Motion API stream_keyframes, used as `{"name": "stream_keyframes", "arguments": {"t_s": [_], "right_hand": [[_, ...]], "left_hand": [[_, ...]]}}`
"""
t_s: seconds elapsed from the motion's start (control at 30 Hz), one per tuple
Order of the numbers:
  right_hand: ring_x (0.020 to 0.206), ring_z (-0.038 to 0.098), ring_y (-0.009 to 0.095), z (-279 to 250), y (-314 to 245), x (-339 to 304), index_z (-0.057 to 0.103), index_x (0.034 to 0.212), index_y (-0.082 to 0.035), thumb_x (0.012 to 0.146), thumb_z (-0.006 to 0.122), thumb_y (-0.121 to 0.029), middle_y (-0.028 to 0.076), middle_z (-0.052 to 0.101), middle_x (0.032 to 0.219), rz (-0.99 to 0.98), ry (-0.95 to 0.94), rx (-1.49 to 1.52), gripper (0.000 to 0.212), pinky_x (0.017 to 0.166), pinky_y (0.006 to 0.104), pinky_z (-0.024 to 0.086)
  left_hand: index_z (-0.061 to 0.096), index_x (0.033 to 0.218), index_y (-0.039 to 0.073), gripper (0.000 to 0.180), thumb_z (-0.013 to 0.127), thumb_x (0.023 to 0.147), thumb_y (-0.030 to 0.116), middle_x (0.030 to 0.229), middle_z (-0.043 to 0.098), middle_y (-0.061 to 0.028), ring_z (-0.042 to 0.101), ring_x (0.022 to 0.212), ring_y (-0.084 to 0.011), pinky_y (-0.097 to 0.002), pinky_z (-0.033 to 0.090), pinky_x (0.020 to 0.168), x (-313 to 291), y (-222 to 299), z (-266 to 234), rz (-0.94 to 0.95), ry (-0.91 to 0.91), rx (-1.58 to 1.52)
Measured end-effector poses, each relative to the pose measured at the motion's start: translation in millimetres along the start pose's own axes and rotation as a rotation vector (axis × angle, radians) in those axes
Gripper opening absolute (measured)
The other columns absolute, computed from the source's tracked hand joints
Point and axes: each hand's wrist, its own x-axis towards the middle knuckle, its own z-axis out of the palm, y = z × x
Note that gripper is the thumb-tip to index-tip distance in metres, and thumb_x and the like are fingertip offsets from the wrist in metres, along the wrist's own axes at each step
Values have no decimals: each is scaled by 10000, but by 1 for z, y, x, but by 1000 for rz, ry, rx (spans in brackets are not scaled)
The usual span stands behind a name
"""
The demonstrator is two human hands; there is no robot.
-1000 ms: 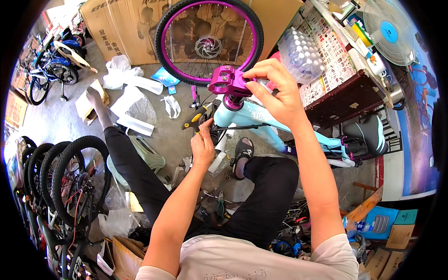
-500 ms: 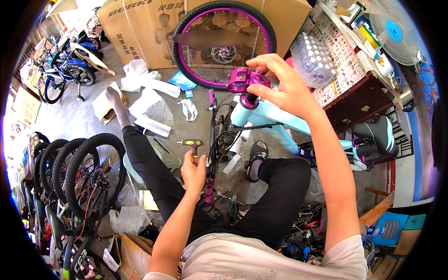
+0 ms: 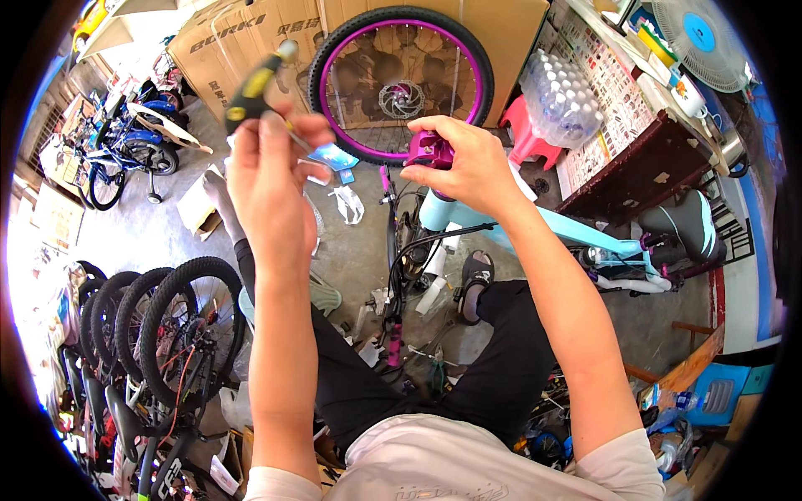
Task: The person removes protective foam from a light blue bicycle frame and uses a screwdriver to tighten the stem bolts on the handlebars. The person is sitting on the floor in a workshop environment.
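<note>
Raised at the left of centre, my left hand (image 3: 271,179) is closed on a black-and-yellow T-handle hex wrench (image 3: 249,90), which is smeared by motion. My right hand (image 3: 472,163) grips a purple bicycle stem (image 3: 426,150), thumb on the near side and fingers over the far side. This stem sits at the head of a light blue bicycle frame (image 3: 551,227). A handlebar (image 3: 391,250) with purple ends hangs down beside the frame's front, with black cables around it. The stem's clamp face is partly hidden.
A purple-rimmed wheel (image 3: 487,79) leans on a large cardboard box (image 3: 251,50). Several black-tyred bicycles (image 3: 159,334) stand at the left. A pink stool (image 3: 528,138) with wrapped bottles (image 3: 561,96) stands near a cabinet (image 3: 635,179). Packaging and tools litter the floor.
My left hand has risen from near my knee toward the stem's height, carrying the hex wrench. My right hand has closed from loosely around the stem to gripping it.
</note>
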Motion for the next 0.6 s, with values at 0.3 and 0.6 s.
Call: {"name": "stream_keyframes", "arguments": {"t_s": [0.3,0.6], "right_hand": [[862,687,315,3,2,6,645,988,-63,719,838,-505,116,688,902,42,46,-56,553,743,406,542],[783,682,283,4,0,1,641,946,-51,695,876,-463,99,669,857,85,40,-2,537,695,382,530]], "left_hand": [[564,1139,-9,275,526,1062,253,917,662,-120,676,789,-205,-306,591,615,43,-16,13,7,89,-276],[554,1146,19,257,516,1067,261,916,661,-107,672,781,-187,-296,580,605,46,-39,21,-44,95,-319]]}}
